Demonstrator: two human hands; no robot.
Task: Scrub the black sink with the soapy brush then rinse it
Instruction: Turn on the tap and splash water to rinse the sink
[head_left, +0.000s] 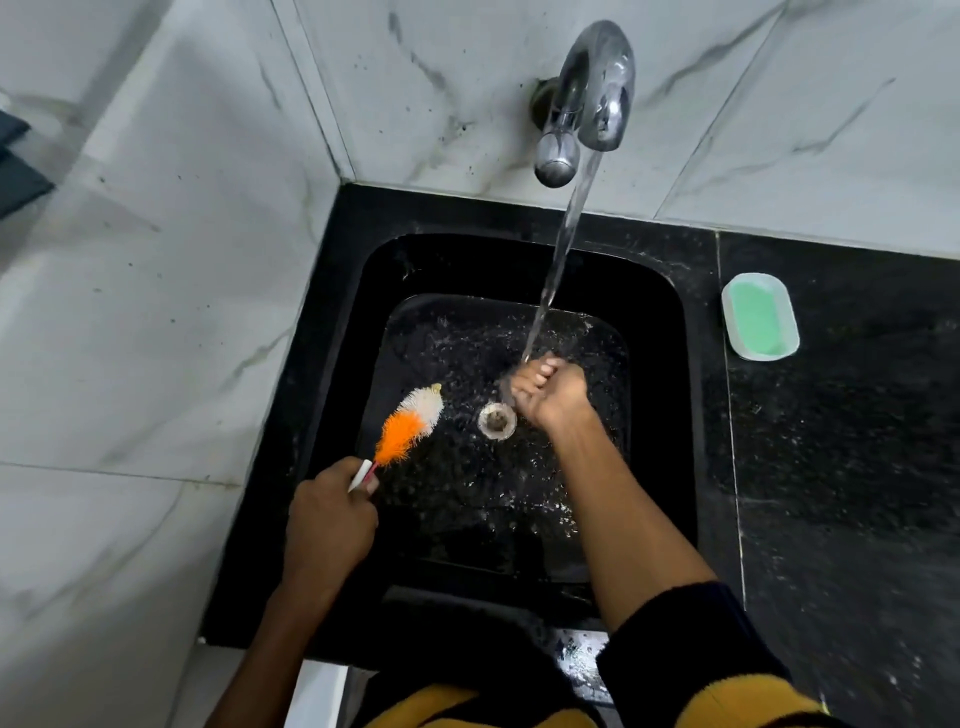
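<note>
The black sink (654, 332) is set into a dark stone counter, wet and speckled with droplets, with a round metal drain (496, 421) in its floor. My left hand (332, 512) grips the handle of a bottle brush (410, 423) with orange and white bristles, held over the sink's left side. My right hand (545, 395) is inside the basin just right of the drain, fingers curled, under the stream of water that falls from the chrome tap (587, 98). Whether it holds anything I cannot make out.
A white soap dish with a green soap bar (759, 317) lies on the black counter (841, 441) right of the sink. White marble-patterned tiles cover the back wall and the left wall (156, 291), which stands close against the sink.
</note>
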